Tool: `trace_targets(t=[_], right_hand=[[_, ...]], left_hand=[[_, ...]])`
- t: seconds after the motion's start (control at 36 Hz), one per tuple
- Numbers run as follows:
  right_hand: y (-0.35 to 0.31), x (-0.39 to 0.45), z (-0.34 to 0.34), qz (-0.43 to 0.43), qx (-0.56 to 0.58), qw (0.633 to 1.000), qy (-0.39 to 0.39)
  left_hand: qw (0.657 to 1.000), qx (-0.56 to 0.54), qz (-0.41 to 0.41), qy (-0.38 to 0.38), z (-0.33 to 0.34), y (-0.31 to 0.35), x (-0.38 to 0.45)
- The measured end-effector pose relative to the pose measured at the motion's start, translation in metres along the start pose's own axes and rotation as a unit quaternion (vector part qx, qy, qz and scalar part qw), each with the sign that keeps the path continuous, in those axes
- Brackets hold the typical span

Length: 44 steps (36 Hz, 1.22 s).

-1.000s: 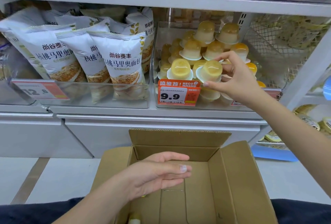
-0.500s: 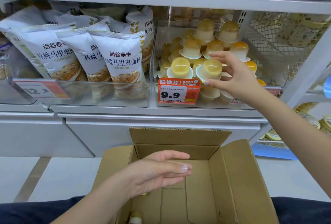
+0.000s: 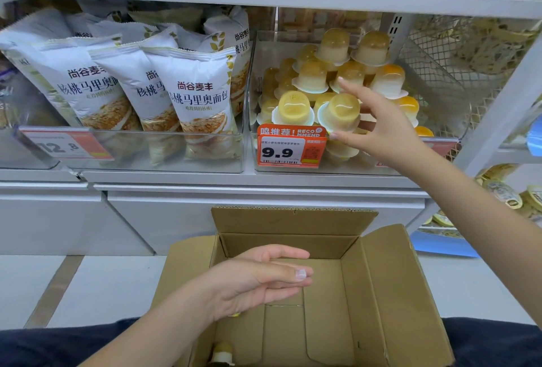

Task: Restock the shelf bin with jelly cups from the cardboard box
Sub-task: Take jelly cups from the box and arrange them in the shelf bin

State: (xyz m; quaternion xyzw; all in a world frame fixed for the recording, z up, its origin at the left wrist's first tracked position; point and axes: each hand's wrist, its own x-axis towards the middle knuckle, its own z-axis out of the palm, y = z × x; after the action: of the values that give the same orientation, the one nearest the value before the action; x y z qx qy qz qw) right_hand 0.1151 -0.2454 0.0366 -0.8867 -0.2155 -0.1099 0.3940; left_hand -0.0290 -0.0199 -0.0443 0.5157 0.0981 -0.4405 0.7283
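R hand (image 3: 381,129) opened off jelly cup (image 3: 340,113).

Right hand (image 3: 378,129) opens: fingers spread wider than a second ago, index lifts off front jelly cup (image 3: 340,113) toward row above, thumb stays at cup's rim. Cup sits tilted at bin front, slightly lower. Left hand (image 3: 258,281) drifts marginally over cardboard box (image 3: 390,293).

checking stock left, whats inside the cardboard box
One jelly cup shows at the near left corner of the cardboard box; the rest of the visible floor is bare. The left hand covers part of it.
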Motion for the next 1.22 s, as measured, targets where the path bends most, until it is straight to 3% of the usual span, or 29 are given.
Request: trace_targets(t=[0.19, 0.36, 0.53, 0.58, 0.69, 0.83, 0.94, 1.03, 1.11, 1.22], right_hand=[[0.003, -0.001, 0.0, 0.004, 0.005, 1.0, 0.0], [-0.004, -0.016, 0.002, -0.021, -0.017, 0.998, 0.053], [0.005, -0.069, 0.027, -0.12, -0.105, 0.972, 0.172], [0.011, -0.09, 0.046, -0.128, -0.108, 0.97, 0.179], [0.034, -0.126, 0.093, -0.082, -0.125, 0.989, 0.018], [0.066, -0.15, 0.147, 0.018, -0.123, 0.976, -0.177], [0.089, -0.156, 0.193, 0.093, -0.093, 0.956, -0.262], [0.106, -0.161, 0.231, 0.133, -0.119, 0.924, -0.338], [0.121, -0.171, 0.271, 0.152, -0.13, 0.889, -0.413], [0.125, -0.179, 0.315, 0.153, -0.128, 0.852, -0.484]], left_hand=[[1.0, 0.003, -0.002, -0.005, -0.002, 0.0, 0.0], [1.0, 0.014, -0.003, 0.013, -0.008, -0.003, 0.003], [0.985, 0.13, -0.008, 0.112, -0.034, -0.015, 0.021], [0.973, 0.175, -0.018, 0.15, -0.048, -0.022, 0.03], [0.951, 0.23, -0.045, 0.2, -0.074, -0.039, 0.053], [0.921, 0.288, -0.054, 0.255, -0.111, -0.068, 0.087], [0.885, 0.382, -0.098, 0.246, -0.135, -0.096, 0.11], [0.812, 0.522, -0.144, 0.215, -0.148, -0.124, 0.122], [0.726, 0.645, -0.21, 0.113, -0.153, -0.162, 0.132], [0.641, 0.713, -0.283, 0.031, -0.154, -0.197, 0.141]])
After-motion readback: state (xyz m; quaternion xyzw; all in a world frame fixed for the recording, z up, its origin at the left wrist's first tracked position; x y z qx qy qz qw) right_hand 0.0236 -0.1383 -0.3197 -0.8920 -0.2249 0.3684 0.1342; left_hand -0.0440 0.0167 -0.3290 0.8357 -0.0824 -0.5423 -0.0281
